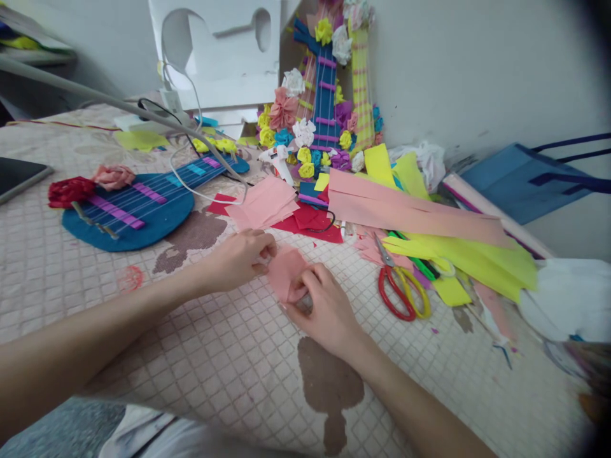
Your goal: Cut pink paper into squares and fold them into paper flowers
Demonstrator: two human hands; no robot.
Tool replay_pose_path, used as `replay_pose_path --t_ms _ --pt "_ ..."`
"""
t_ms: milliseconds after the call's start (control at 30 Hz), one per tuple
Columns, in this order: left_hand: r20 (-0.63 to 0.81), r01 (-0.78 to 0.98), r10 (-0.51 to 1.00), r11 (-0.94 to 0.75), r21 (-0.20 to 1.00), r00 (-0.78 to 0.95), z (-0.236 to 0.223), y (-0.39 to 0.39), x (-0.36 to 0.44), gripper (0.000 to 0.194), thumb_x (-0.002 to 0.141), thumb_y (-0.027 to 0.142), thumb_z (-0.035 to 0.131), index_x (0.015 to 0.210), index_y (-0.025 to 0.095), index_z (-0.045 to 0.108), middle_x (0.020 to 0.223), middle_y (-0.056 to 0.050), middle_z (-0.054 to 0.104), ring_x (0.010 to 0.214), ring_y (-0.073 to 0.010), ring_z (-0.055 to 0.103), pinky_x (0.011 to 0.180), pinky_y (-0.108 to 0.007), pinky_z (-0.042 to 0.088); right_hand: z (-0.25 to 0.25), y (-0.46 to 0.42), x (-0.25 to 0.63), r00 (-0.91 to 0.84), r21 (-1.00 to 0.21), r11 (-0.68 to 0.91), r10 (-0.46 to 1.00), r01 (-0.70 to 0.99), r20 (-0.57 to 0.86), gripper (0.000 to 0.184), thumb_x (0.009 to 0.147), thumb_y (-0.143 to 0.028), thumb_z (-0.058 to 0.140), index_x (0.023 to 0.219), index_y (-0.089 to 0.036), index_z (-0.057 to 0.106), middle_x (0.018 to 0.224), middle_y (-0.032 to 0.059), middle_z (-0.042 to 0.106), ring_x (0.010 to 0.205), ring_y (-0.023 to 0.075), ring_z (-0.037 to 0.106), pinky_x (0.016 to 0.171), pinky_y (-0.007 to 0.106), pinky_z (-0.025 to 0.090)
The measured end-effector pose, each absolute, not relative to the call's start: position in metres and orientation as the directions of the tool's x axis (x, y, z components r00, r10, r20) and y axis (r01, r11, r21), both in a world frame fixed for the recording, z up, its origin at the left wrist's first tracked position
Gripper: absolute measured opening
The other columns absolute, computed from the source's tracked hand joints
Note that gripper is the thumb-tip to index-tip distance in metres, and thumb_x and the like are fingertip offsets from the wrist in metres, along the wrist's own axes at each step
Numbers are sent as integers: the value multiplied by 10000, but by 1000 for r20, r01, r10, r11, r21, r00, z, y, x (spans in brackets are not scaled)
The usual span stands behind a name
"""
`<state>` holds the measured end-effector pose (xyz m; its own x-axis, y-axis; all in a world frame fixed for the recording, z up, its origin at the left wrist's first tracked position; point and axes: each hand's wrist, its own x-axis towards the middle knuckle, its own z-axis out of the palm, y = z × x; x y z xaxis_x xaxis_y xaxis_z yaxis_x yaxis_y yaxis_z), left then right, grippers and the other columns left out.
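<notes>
A small piece of pink crepe paper (pixel 285 270) is between my two hands, just above the tablecloth. My right hand (pixel 322 302) pinches its right edge between thumb and fingers. At its left edge, my left hand (pixel 243 257) has curled fingers closed on the paper's upper corner. Just beyond lies a stack of cut pink paper pieces (pixel 265 202), partly over red paper (pixel 305 222). To the left rests a blue guitar-shaped craft (pixel 138 213) with purple strips, strings, and a red and a pink paper flower on it.
Scissors (pixel 401 286) with red and yellow handles lie right of my hands, beside yellow paper strips (pixel 477 261) and a long pink sheet (pixel 410 207). A white glue gun (pixel 280 162) stands behind. Flower-covered paper guitars (pixel 324 95) lean on the wall. A cable (pixel 191 184) crosses the blue guitar.
</notes>
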<state>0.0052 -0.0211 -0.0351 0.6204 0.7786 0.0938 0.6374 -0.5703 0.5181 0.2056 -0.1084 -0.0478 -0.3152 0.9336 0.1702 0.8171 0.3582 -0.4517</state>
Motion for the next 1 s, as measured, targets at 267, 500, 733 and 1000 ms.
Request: replay_pose_path --t_ms 267,500,733,1000 --pt "130 504 713 -600 621 689 -27 -44 21 66 767 138 544 759 172 599 716 9 590 647 -110 527 592 -219 391 -47 -108 205 -318 -469 353 935 810 156 185 783 -331 599 900 -202 533 977 72 509 899 220 528 787 395 470" --pt "-15 571 709 -556 604 705 -32 -57 31 124 742 102 568 848 150 611 850 -35 641 746 -152 591 693 -265 441 -48 -108 206 -313 -447 343 939 826 141 217 751 -299 623 915 -207 515 950 60 497 889 224 525 766 397 476" --pt "-5 583 713 -570 579 701 -35 -55 30 149 718 95 585 849 166 585 844 -18 650 748 -159 602 670 -263 434 -48 -108 208 -322 -468 347 937 813 136 244 763 -331 642 922 -204 506 983 69 497 918 232 521 784 401 474" --pt "-6 582 691 -603 546 722 -33 -55 30 77 787 179 586 860 159 574 855 -37 630 729 -159 593 648 -264 421 -48 -107 214 -338 -566 353 931 745 136 93 859 -149 481 908 -218 519 964 51 501 910 191 533 796 349 475"
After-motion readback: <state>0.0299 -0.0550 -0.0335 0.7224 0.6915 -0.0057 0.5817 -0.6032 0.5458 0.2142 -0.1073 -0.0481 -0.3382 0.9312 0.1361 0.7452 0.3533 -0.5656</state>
